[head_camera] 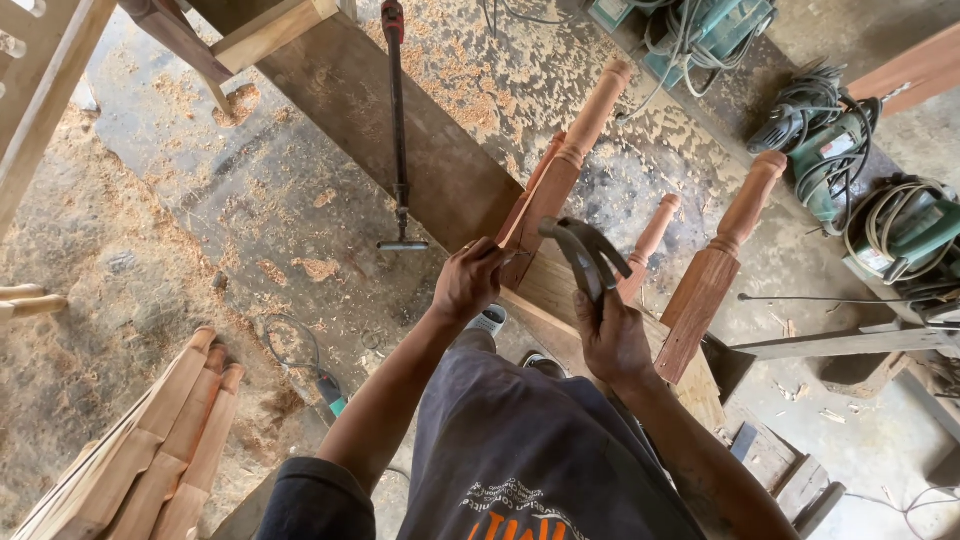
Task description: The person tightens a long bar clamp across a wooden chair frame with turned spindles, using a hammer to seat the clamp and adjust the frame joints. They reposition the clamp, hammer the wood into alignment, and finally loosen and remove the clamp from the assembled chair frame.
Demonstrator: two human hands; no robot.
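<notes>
My right hand [612,338] is clamped around the handle of a claw hammer [583,255], its dark metal head raised above my knuckles with the claws curving toward the left. My left hand [467,280] is closed on the near end of a reddish turned wooden leg [562,170], fingers wrapped over the squared part where it meets a pale wooden board [550,290]. The hammer head hangs just beside that leg, right of my left hand; I cannot tell whether it touches the wood.

That leg runs up and away from me, its rounded tip pointing toward the far side. Two more turned legs lie to the right: a short slim one [650,240] just behind the hammer, and a thicker one [715,270] with a square lower block, near my right wrist. All of them rest over the board and a wide dark plank [400,120] that slants across the floor [160,230], which is thick with sawdust and shavings.

On the plank, left of my left hand, stands a long bar clamp [398,130] with a red top. Further right, green power tools [850,150] with coiled cords sit on the ground. At the lower left a bundle of pale tapered legs [150,450] leans together, well apart from my hands.
</notes>
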